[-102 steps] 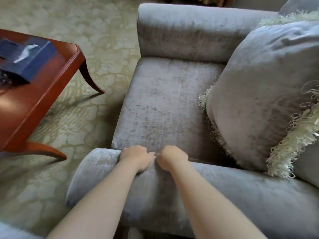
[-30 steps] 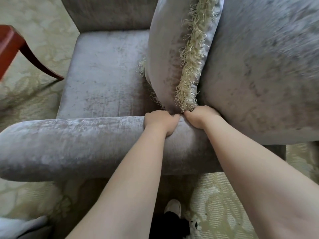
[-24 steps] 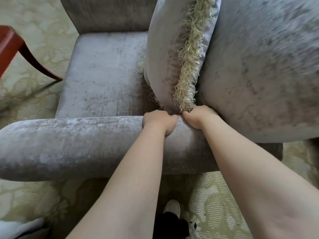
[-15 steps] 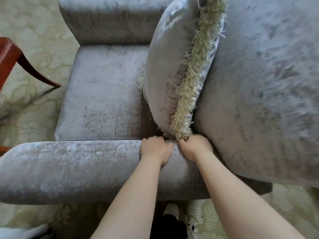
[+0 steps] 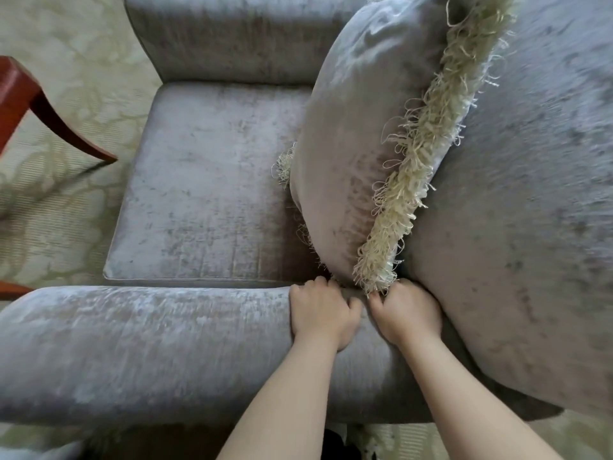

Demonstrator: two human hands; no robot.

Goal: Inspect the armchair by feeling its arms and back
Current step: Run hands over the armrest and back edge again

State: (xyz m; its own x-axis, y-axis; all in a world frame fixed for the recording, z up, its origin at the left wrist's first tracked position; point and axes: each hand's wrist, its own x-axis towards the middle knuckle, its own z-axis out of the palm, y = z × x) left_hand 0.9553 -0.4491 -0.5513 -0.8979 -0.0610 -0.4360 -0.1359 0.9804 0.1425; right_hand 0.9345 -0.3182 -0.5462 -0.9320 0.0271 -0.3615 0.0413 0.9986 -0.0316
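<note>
Armchair (image 5: 252, 227), grey velvet, sits directly under and ahead of both hands. Left hand (image 5: 323, 318) and right hand (image 5: 406, 315) lie side by side on top of the near armrest (image 5: 149, 346), thumbs facing each other across a narrow gap, not touching. Both hands have their fingers curled over the armrest's crest toward the seat and grip the upholstery. Fingertips are out of sight past the curve. Bare forearms come up from the bottom edge.

Grip point is at the rear end of the armrest, where it meets the backrest (image 5: 530, 227). Outer edge of the right hand lies against the backrest, which bulges up and away to that hand's right.

Just beyond the knuckles: a throw pillow (image 5: 358, 134) in the same grey fabric, standing on edge and leaning on the backrest. Its cream fringe (image 5: 414, 180) runs down the pillow's seam, and the lower end hangs into the gap between the hands and reaches the right hand's fingers. Contact looks likely but I can't confirm it.

Ahead and left of the left hand: seat cushion (image 5: 199, 180), flat, piped front edge. Past that, the far armrest (image 5: 225, 38).

Well to the left of the left hand, off the chair: curved red-brown table leg (image 5: 63, 127) on a pale green patterned carpet (image 5: 66, 54).
</note>
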